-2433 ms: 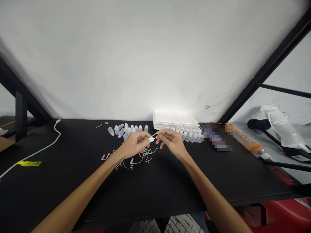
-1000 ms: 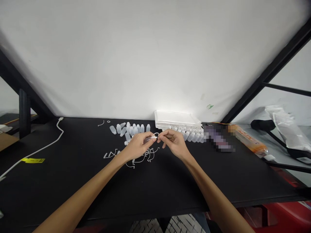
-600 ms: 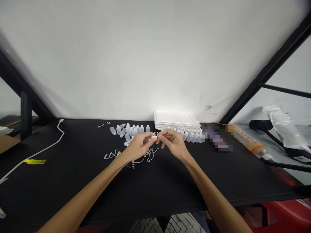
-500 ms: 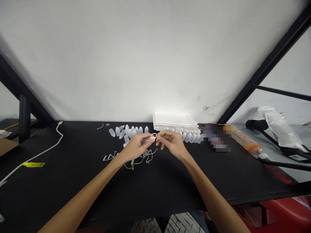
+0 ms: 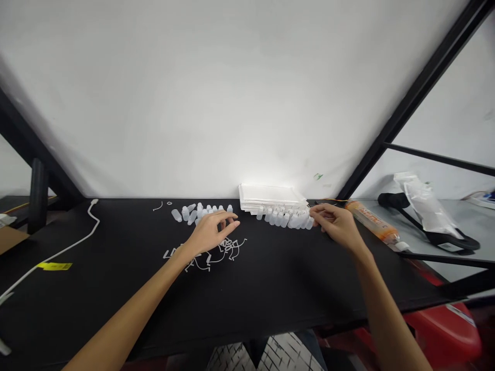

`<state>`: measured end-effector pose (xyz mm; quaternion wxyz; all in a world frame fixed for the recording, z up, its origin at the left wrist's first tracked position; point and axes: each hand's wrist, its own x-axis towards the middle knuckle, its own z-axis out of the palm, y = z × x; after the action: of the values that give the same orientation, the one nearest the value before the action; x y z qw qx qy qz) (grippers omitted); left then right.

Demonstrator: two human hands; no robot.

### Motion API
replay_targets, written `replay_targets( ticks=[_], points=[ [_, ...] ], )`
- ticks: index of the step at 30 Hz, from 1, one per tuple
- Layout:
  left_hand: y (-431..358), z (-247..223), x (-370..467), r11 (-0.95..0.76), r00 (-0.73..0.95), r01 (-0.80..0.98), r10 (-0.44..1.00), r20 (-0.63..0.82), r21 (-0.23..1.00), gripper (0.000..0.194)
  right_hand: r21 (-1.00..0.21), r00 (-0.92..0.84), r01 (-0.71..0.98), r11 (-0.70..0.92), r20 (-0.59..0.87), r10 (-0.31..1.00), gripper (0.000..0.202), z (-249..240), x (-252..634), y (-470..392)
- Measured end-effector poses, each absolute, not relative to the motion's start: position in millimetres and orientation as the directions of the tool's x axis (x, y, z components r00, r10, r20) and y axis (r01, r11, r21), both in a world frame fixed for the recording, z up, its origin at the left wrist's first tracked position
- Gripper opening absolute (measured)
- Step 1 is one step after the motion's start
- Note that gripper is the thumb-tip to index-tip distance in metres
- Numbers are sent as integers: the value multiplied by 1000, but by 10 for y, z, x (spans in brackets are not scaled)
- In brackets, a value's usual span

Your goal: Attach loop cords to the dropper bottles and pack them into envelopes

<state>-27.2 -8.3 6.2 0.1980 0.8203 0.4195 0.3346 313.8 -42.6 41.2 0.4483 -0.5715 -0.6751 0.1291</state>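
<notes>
Head view: small bottles, cloudy-translucent with narrower tops, sit on the black table [image 5: 263, 288] in two groups. The left group [image 5: 185, 213] is loose, some upright and others lying over; the right group [image 5: 285, 220] forms a tight, slightly leaning row just in front of a white stack [image 5: 273, 195]. The person's left hand [image 5: 209, 230] is over the left group, thumb and fingers apart with nothing visible between them. Thin white strips [image 5: 227, 246], curved and bent at the ends, lie tangled just below it. The right hand [image 5: 337, 225] has its fingertips at the row's right end; whether they grip a bottle cannot be told.
</notes>
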Motion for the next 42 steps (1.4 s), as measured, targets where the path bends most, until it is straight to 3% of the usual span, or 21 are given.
replay_targets(
  ticks=[3,6,13,22,27,30,36,42],
  points=[
    [-80,47,-272,-584,430,591,812,395,556,36,-462,36,858,226,491,870,24,364,3436,-449],
    [-67,25,-279,-600,448,621,799,400,504,36,-277,42,953,119,514,857,21,245,3583,-434],
    [-24,29,-335,-588,450,681,806,384,437,34,-128,4,989,72,512,859,18,43,3565,-368],
    [100,89,-550,-444,253,832,836,486,331,25,-100,16,994,45,541,841,21,49,3565,-391],
    [173,139,-711,-351,140,880,836,531,321,23,-100,57,995,19,701,711,20,204,3369,-444],
    [203,136,-755,-317,100,892,835,541,324,23,-150,23,978,142,763,646,19,309,3002,-402],
    [206,82,-719,-333,130,894,833,538,299,21,-200,-268,875,441,557,786,21,305,1926,-24],
    [187,37,-641,-411,174,873,765,620,261,21,-136,-339,900,415,379,861,33,57,1255,391]
  ],
)
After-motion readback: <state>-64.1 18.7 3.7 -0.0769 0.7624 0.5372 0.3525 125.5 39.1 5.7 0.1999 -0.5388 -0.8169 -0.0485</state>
